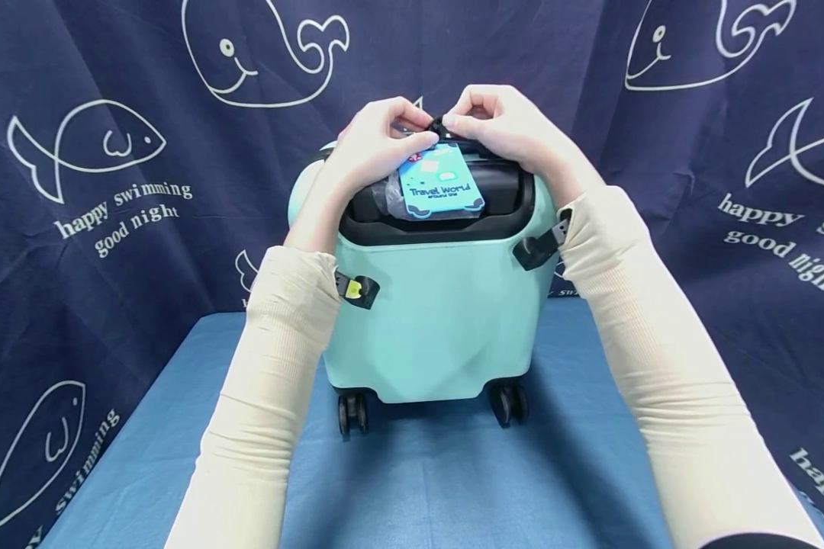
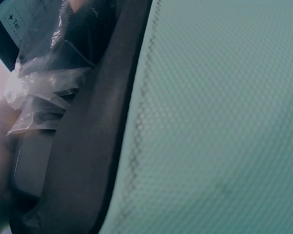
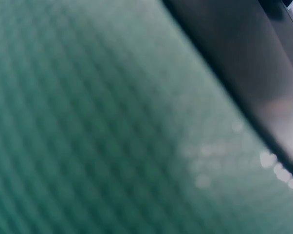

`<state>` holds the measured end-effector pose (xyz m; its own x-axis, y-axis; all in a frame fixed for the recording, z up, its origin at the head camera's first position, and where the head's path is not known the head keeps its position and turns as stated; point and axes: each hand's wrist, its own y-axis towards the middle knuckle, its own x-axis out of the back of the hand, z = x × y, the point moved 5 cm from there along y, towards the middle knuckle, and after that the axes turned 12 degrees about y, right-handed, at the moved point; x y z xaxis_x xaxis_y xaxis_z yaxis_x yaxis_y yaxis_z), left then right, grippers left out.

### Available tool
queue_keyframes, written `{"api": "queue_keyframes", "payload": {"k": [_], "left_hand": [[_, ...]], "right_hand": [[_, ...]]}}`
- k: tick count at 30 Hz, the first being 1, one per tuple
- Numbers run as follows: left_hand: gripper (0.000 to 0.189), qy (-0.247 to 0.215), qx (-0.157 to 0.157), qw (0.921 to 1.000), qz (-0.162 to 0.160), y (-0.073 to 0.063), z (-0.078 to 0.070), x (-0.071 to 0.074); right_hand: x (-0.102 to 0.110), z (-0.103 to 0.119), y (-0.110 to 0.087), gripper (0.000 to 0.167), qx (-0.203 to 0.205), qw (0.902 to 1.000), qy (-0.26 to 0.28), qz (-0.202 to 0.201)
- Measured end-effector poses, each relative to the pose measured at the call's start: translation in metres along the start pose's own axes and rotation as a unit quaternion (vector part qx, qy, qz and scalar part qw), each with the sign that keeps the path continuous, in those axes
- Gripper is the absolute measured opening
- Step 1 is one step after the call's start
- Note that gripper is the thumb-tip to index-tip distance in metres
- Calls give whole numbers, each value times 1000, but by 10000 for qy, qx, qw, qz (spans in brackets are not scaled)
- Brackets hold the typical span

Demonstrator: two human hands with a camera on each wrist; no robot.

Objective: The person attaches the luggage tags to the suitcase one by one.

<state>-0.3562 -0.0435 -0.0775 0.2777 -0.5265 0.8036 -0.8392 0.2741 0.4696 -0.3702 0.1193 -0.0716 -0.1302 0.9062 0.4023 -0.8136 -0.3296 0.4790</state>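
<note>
A mint-green suitcase (image 1: 432, 320) stands upright on its wheels. Against the black panel at its top hangs a blue luggage tag (image 1: 441, 183) printed "Travel World". My left hand (image 1: 378, 141) and right hand (image 1: 504, 122) meet over the suitcase's top, pinching the tag's small black strap (image 1: 439, 128) from either side. The strap is largely hidden by my fingers. Crinkled clear plastic (image 2: 44, 87) lies beside the black trim (image 2: 98, 107) in the left wrist view, below a corner of the tag (image 2: 12, 24) marked "Tel". Only blurred green shell (image 3: 98, 117) and black trim (image 3: 234, 53) fill most of the right wrist view.
Blue cloth (image 1: 412, 480) covers the surface under the suitcase. A dark blue curtain (image 1: 123, 305) with white whale and fish drawings hangs behind and at both sides. Black wheels (image 1: 508, 402) show at the suitcase's base.
</note>
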Motion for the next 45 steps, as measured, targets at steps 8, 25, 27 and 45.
{"api": "queue_keyframes", "payload": {"k": [8, 25, 27, 45], "left_hand": [[32, -149, 51, 9999, -36, -1, 1, 0], [31, -203, -101, 9997, -111, -1, -1, 0], [31, -189, -66, 9997, -135, -1, 0, 0], [32, -113, 55, 9999, -74, -1, -1, 1]], "right_hand": [[-1, 1, -1, 22, 53, 9999, 62, 133], [0, 0, 0, 5, 188, 9988, 438, 69], [0, 1, -1, 9, 173, 9992, 356, 59], [0, 1, -1, 11, 194, 9994, 271, -65]]}}
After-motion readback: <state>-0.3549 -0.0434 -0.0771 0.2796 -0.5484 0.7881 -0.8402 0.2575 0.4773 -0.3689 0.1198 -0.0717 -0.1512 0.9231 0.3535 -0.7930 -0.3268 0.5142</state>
